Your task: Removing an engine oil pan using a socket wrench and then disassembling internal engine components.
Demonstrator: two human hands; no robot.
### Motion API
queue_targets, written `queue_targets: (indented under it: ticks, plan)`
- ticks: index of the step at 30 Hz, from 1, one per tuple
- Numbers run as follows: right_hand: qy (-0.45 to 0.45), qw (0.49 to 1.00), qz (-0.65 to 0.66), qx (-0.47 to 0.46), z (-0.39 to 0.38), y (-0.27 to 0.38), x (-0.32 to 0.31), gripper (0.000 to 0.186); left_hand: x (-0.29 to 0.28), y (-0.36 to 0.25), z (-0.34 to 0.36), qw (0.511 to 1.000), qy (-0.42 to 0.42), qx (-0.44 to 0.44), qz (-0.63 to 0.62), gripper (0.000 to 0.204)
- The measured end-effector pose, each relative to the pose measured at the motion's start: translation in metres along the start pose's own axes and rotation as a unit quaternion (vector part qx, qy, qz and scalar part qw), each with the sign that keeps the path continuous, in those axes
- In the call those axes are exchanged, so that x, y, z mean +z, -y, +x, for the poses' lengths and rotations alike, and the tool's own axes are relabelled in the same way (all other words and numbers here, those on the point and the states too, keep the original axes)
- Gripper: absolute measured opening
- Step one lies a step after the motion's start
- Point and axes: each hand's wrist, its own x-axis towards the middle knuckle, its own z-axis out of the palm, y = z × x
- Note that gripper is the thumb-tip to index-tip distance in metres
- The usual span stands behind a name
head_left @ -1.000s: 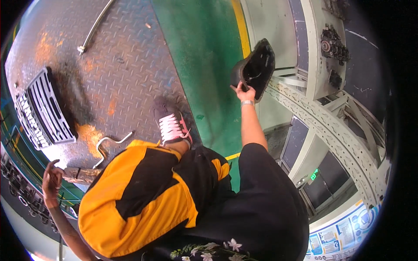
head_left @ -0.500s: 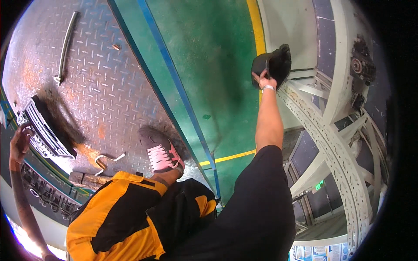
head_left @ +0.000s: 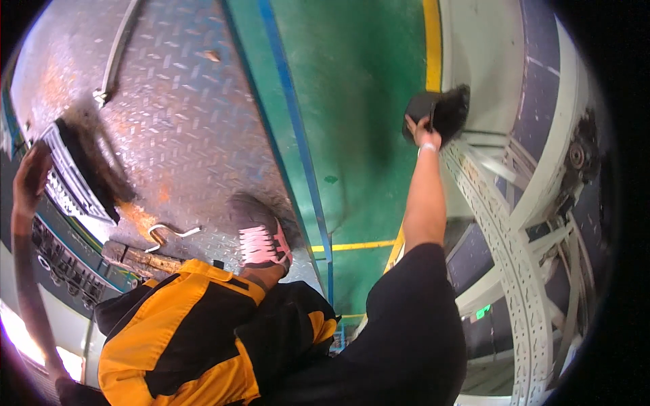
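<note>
At the far left, my left hand (head_left: 32, 176) is closed around the edge of a car grille (head_left: 76, 177), a part with silvery slats and a dark back. The grille is tilted over the metal plate floor, its shadow next to it. Over on the right, my right arm is stretched forward. My right hand (head_left: 425, 134) grips the near rim of a black hollow part (head_left: 421, 107) that looks like a plastic housing or bin. Its opening faces right, and its exact kind is unclear. It is beside the yellow floor line and close to a rack.
A perforated pale metal rack (head_left: 504, 271) curves down the right side, with dark machine parts (head_left: 575, 155) on it. A long tube (head_left: 118, 51), a bent pipe (head_left: 159, 233) and a wooden block (head_left: 142, 260) lie on the tread-plate floor (head_left: 183, 122). Green floor (head_left: 352, 169) runs alongside.
The view has shifted, so the floor lines and rack appear farther right. Both hands keep hold of the same parts; the black part has turned slightly and is blurred at its far side.
</note>
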Motion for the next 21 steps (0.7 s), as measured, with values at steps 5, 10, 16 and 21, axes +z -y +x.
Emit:
queue_targets:
  ticks: [5, 10, 16, 21]
  plan:
    - [0.114, 0.982, -0.107, -0.109, -0.016, -0.014, -0.102, 0.038, 0.301, -0.087, 0.029, 0.901, 0.025, 0.382, 0.202, 0.042]
    - [0.119, 0.946, -0.249, -0.167, -0.054, -0.085, -0.155, 0.04, 0.39, -0.1, 0.08, 0.839, -0.085, 0.482, 0.237, 0.054]
    - [0.128, 0.913, -0.324, -0.211, -0.158, -0.161, -0.139, 0.024, 0.399, -0.104, 0.082, 0.874, -0.187, 0.404, 0.195, 0.057]
    - [0.126, 0.931, -0.329, -0.095, -0.212, -0.232, -0.106, 0.04, 0.393, -0.105, 0.079, 0.884, -0.163, 0.41, 0.157, 0.057]
